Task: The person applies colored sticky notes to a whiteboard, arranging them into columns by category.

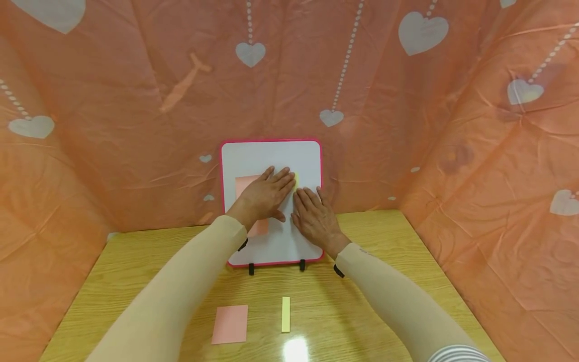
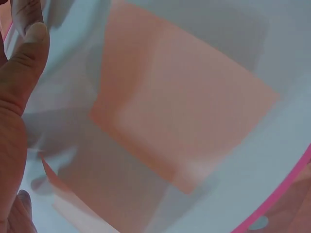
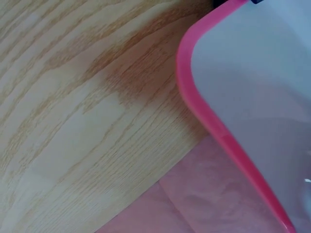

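A small whiteboard (image 1: 307, 156) with a pink frame stands upright on the table. My left hand (image 1: 267, 193) lies against its middle with the fingers extended, the fingertips right at a narrow yellow sticky note (image 1: 296, 181). Just below that note, my right hand (image 1: 315, 216) rests on the board, fingers straight and fingertips at the note's lower end. Most of the yellow note is hidden by the hands. Beneath my left hand and wrist, pink sticky notes (image 1: 246, 183) show on the board. The left wrist view shows one pink note (image 2: 189, 97) whole and part of another (image 2: 131, 208) with a lifted edge.
On the wooden table (image 1: 371, 241) in front of the board lie a pink sticky note (image 1: 229, 325) and a yellow strip (image 1: 286, 314). Black feet (image 1: 251, 269) support the board's lower edge. An orange curtain with hearts (image 1: 289, 100) hangs behind and along both sides.
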{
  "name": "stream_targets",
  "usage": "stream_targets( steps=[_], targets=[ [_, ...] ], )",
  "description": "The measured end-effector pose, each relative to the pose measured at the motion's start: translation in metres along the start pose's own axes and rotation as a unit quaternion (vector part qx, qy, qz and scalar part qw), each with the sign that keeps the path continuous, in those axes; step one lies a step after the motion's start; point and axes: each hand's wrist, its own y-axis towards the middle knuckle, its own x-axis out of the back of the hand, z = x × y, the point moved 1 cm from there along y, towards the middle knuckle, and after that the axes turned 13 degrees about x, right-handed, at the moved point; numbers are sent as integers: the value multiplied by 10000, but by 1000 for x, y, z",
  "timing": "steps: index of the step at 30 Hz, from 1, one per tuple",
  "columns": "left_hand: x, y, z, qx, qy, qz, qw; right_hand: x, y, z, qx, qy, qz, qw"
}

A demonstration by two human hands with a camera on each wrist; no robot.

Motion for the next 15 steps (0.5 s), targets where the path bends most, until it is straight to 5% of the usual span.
stream_targets(
  steps=[15],
  targets=[
    [-1,5,-2,28,-23,-109,9999,-1,-4,0,88,-38,-36,9999]
  ],
)
